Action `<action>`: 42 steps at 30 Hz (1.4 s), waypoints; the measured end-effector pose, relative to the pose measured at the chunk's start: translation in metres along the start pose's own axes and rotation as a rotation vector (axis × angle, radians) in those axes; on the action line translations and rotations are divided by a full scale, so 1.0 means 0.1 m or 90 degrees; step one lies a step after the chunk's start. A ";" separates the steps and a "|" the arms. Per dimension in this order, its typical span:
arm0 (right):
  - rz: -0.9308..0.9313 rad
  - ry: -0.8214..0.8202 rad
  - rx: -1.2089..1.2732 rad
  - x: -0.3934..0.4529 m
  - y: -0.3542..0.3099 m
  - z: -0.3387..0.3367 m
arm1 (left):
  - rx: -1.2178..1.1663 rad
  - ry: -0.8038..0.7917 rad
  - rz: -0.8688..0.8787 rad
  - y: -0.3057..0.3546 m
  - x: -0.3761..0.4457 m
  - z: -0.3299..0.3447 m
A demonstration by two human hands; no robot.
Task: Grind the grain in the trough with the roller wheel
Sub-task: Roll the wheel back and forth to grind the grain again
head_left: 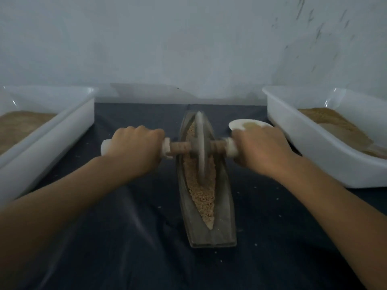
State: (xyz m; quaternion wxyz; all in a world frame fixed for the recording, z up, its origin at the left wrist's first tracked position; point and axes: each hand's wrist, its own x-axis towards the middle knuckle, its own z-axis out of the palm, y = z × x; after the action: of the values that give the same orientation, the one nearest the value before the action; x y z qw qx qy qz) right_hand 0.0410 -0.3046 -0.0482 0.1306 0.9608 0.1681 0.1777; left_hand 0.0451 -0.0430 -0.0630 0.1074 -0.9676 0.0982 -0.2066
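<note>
Both hands — left hand [136, 146], right hand [261, 147] — curl tight round the roller wheel [200, 143] handles, wheel standing in the grain [201, 185]-filled trough [209, 227]; no writing legible.

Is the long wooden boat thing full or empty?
Partly full. Tan grain lines the trough groove end to end, below its rim, with the roller wheel standing in it.

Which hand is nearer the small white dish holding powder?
Right. The right hand grips the roller's right handle directly in front of the small white dish, overlapping its near edge. The left hand grips the opposite handle, across the trough.
</note>
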 end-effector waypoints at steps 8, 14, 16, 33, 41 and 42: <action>0.024 -0.116 0.055 -0.60 -0.05 -0.21 | 0.122 0.092 0.107 0.03 -0.49 -0.41; 0.039 0.032 0.014 0.04 0.01 0.15 | -0.008 0.060 -0.001 0.00 0.16 0.09; 0.034 0.046 -0.006 0.30 0.05 0.18 | -0.040 0.045 -0.020 -0.04 0.35 0.17; 0.018 -0.063 0.018 -0.27 -0.04 -0.09 | 0.047 0.050 0.041 0.01 -0.22 -0.11; 0.049 0.010 0.015 0.59 0.06 0.17 | -0.033 -0.034 -0.046 -0.02 0.52 0.13; 0.041 0.019 0.019 0.52 0.04 0.16 | -0.034 -0.037 -0.042 0.00 0.46 0.09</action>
State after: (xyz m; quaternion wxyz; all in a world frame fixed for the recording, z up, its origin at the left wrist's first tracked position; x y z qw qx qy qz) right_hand 0.0941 -0.2921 -0.0455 0.1083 0.9648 0.1416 0.1936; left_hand 0.0899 -0.0521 -0.0534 0.0776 -0.9784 0.0683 -0.1791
